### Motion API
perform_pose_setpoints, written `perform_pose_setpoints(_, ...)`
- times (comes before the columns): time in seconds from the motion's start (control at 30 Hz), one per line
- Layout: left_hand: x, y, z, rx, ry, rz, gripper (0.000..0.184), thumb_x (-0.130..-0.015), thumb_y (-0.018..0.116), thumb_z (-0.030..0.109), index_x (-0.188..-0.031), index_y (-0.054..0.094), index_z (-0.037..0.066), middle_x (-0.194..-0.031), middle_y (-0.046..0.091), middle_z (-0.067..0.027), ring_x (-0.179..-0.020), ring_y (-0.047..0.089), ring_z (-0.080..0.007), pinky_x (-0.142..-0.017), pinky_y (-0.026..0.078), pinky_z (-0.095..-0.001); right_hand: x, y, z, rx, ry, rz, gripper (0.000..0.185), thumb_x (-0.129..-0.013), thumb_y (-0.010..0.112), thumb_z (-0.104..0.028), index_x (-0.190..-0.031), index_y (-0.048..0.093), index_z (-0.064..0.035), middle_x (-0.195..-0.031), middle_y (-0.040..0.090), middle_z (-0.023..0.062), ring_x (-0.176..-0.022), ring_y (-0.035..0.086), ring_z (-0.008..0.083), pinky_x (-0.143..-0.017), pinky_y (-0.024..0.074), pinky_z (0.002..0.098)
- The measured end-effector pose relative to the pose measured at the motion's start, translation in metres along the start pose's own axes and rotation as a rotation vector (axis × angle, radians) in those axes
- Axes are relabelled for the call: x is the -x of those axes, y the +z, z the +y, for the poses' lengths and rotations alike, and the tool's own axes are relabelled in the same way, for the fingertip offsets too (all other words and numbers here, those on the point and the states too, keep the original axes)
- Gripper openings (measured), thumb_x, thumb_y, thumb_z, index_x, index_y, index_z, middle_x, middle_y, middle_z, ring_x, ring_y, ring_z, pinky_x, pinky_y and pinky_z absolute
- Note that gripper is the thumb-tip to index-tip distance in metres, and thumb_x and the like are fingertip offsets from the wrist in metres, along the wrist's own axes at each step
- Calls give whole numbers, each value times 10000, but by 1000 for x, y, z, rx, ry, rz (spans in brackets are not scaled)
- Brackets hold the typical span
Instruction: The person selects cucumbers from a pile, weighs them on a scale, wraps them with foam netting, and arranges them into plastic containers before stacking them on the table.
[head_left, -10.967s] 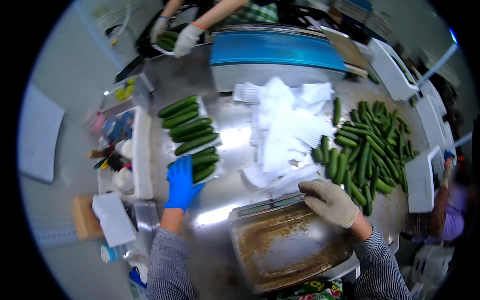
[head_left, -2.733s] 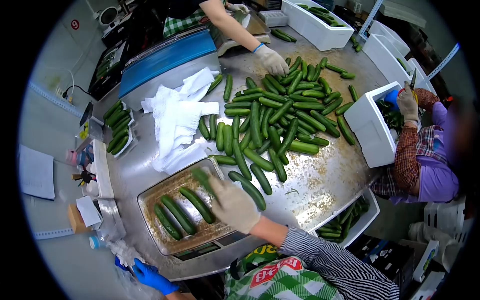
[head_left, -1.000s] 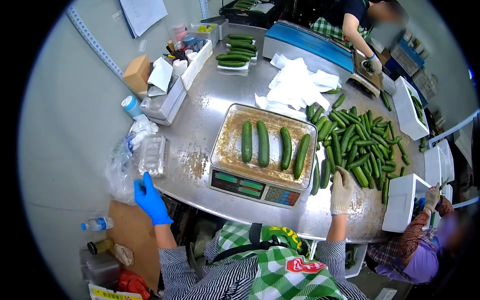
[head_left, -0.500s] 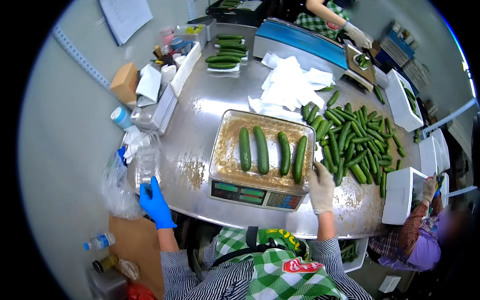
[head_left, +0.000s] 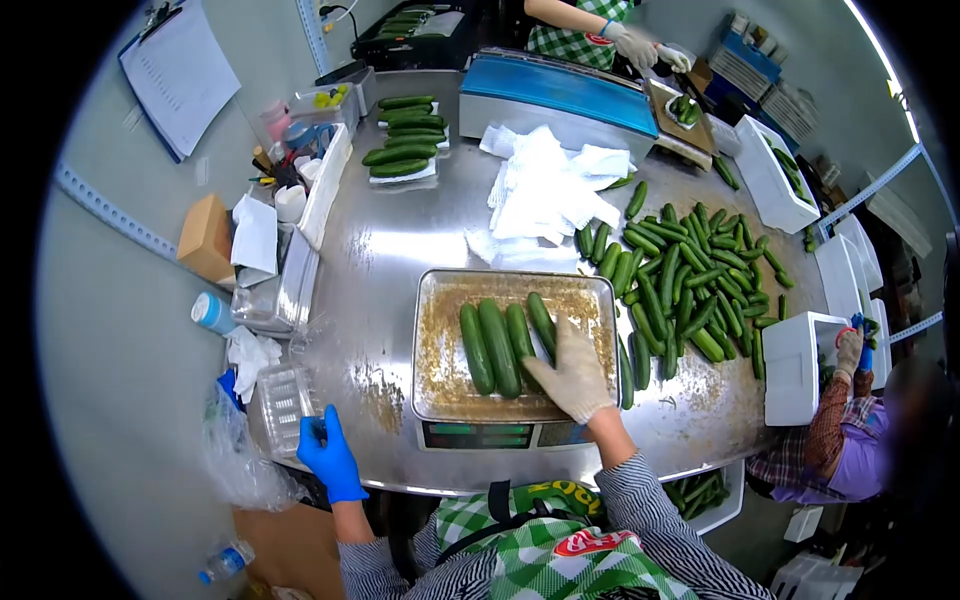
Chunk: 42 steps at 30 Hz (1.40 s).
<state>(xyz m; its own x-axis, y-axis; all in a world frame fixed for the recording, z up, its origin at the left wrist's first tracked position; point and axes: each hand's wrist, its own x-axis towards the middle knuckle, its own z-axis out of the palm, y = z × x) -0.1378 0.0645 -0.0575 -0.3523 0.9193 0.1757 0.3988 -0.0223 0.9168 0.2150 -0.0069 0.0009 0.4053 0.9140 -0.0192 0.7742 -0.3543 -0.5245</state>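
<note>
My right hand (head_left: 575, 375), in a beige glove, is over the right side of the metal weighing pan (head_left: 440, 400). Its thumb and fingers are closed around the rightmost cucumber (head_left: 541, 320), partly hiding it. Three more cucumbers (head_left: 498, 345) lie close together just left of it. Below the pan, the scale's display (head_left: 475, 434) shows in part. My left hand (head_left: 333, 458), in a blue glove, has its fingers pinched at the near right edge of a clear plastic tray (head_left: 285, 403).
A cucumber pile (head_left: 690, 275) lies right of white cloths (head_left: 550, 190). Packed cucumbers (head_left: 405, 138) sit at the back left, beside a blue-topped machine (head_left: 560, 90). A co-worker's gloved hands (head_left: 645, 48) are at the back; another person (head_left: 840, 440) works by white boxes (head_left: 800, 350) at the right.
My right hand has moved from the pan's right edge onto the cucumbers, which are now closer together. The view has shifted. Over the longer span, the left hand went from the packed cucumbers to the tray.
</note>
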Motion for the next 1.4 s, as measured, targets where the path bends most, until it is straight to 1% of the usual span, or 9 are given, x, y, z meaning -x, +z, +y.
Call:
perform_pose_setpoints(0.27,-16,8,-4,-35,33,-42,326,-908,726,129,-700,490,42,-626,431,48,-613,327,-51,-534,281,-256,3,1,25,146,-78,208,439,-863,640,-101,-1279,538,-7,-1117,607,234,-1020,579,430,-902,475,480)
perform_pose_setpoints(0.43,-25,14,-2,-71,65,-68,316,-905,727,125,-709,493,42,-625,426,44,-616,330,-57,-540,286,-256,25,11,-11,24,-264,287,586,-849,677,-97,-1365,412,-9,-907,579,198,-790,572,353,-732,481,474)
perform_pose_setpoints(0.53,-29,19,1,-65,34,-82,316,-908,723,131,-709,495,42,-627,423,45,-620,335,-61,-547,293,-260,36,23,-35,58,35,50,751,-834,733,-291,-1350,372,119,-1013,578,233,-908,566,391,-815,473,481)
perform_pose_setpoints(0.6,-33,18,-8,-49,30,-98,316,-911,720,137,-710,496,41,-630,421,45,-623,338,-62,-550,297,-260,30,37,-40,112,-36,114,796,-819,739,-350,-1326,378,146,-1087,565,256,-987,549,404,-883,449,488)
perform_pose_setpoints(0.77,-35,19,1,-102,92,-119,335,-920,711,139,-702,477,39,-639,422,39,-621,337,-68,-550,301,-261,29,33,-47,272,-51,138,668,-800,733,-321,-1374,486,-84,-1315,477,267,-1150,482,448,-967,396,562)
perform_pose_setpoints(1.0,-36,15,-5,-86,109,-100,346,-912,717,123,-685,468,43,-625,413,38,-618,331,-66,-550,299,-265,13,45,-46,350,-44,78,546,-740,737,-239,-1202,554,-12,-1288,514,184,-1114,528,363,-933,437,482)
perform_pose_setpoints(1.2,-36,7,-3,-73,101,-81,344,-902,725,115,-682,470,42,-616,418,37,-620,336,-63,-553,302,-264,16,14,-22,35,-145,254,378,-809,668,-113,-1142,590,46,-1116,632,222,-1027,632,349,-917,517,428)
perform_pose_setpoints(1.33,-38,0,-12,-82,109,-36,350,-900,728,115,-678,468,40,-615,421,36,-619,337,-62,-558,307,-264,23,-32,3,-631,459,99,352,-885,596,-137,-1169,639,66,-1018,694,130,-876,647,188,-787,522,298)
perform_pose_setpoints(1.4,-39,-2,-19,-56,94,-33,347,-899,730,117,-681,472,37,-615,421,35,-618,340,-63,-561,311,-265,22,-34,25,-967,476,287,340,-931,587,-112,-1199,606,97,-1065,664,145,-830,638,165,-691,539,303)
